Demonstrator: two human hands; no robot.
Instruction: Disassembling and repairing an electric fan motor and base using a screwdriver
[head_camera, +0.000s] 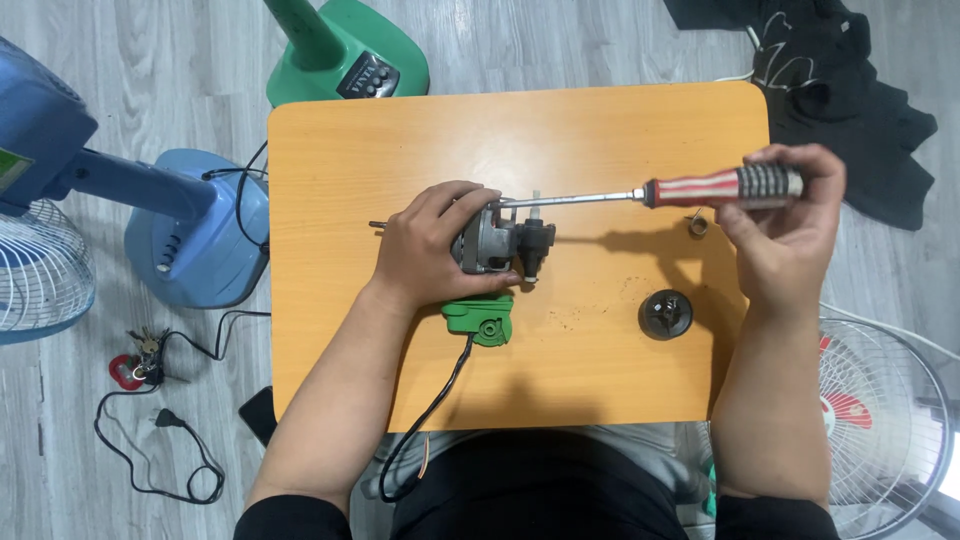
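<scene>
On the orange table (600, 130) my left hand (430, 250) grips a grey fan motor (497, 242) with a green plastic mount (482, 320) below it. A black cable (430, 410) runs from the mount toward me. My right hand (785, 235) holds a screwdriver (720, 187) by its red-and-white striped handle. The long metal shaft lies level and its tip meets the top of the motor. A black round knob-like part (665, 314) lies below the screwdriver, and a small metal ring (698, 225) sits beside my right hand.
A green fan base (350, 55) stands beyond the table. A blue fan (150, 215) lies on the floor at left with keys (140, 355) and a plug (165, 418). A white fan grille (890, 410) is at right; black cloth (840, 80) at top right.
</scene>
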